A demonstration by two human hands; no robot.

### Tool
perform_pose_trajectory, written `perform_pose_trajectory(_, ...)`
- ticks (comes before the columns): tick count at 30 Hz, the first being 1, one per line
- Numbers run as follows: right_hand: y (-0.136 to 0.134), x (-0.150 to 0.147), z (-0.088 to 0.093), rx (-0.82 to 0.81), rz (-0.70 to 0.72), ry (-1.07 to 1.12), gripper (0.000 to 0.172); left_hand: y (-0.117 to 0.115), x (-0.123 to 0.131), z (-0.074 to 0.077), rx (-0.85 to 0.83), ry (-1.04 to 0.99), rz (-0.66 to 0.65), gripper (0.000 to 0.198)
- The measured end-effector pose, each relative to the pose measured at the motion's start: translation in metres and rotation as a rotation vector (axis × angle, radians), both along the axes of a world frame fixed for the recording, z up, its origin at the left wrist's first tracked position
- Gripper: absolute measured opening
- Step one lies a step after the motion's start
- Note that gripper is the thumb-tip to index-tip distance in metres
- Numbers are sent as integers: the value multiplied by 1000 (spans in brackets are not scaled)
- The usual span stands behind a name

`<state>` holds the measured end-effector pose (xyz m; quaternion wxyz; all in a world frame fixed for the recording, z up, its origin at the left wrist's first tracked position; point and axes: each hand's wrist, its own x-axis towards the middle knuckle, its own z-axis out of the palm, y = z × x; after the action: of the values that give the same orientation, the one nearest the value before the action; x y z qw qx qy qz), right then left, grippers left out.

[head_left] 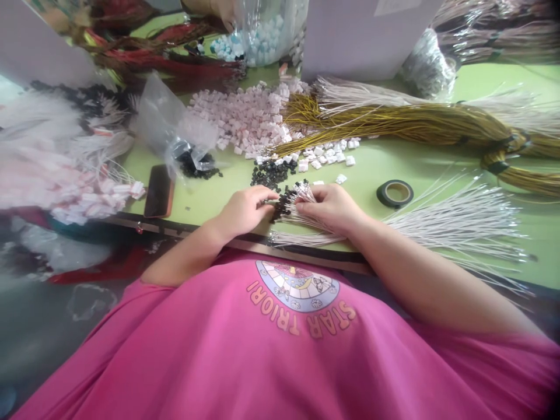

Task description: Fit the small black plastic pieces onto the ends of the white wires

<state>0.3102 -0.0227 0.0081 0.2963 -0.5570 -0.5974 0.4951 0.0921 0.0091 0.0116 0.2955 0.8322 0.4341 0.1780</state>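
My right hand (331, 209) is closed around a bundle of thin white wires (301, 219) tipped with small black connectors, near the table's front edge. My left hand (245, 209) meets it from the left, fingers pinched at the black connector ends (282, 201) of that bundle. A small heap of loose black connectors (273, 172) lies just beyond the hands. More white wires (459, 224) fan out on the green table (394, 163) to the right.
A roll of black tape (395, 193) lies right of the hands, a dark phone (158, 191) to the left. Pink-white connectors (249, 116), a yellow wire bundle (415, 125), plastic bags (175, 128) and a white box (359, 38) crowd the back.
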Motion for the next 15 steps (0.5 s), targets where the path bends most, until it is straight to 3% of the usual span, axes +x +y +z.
perform_pose_trajectory(4, 1, 2, 4, -85, 7, 27, 17, 12, -33, 14, 106, 202, 92, 19)
perform_pose_trajectory(8, 1, 2, 3, -129, 18, 58, 14, 21, -61, 9, 13, 334, 66, 24)
perform_pose_trajectory(12, 1, 0, 1, -133, 14, 48, 11, 21, -67, -5, -48, 332, 63, 17)
perform_pose_trajectory(15, 2, 0, 1, -118, 37, 20, 11, 18, -60, -6, -52, 253, 103, 15)
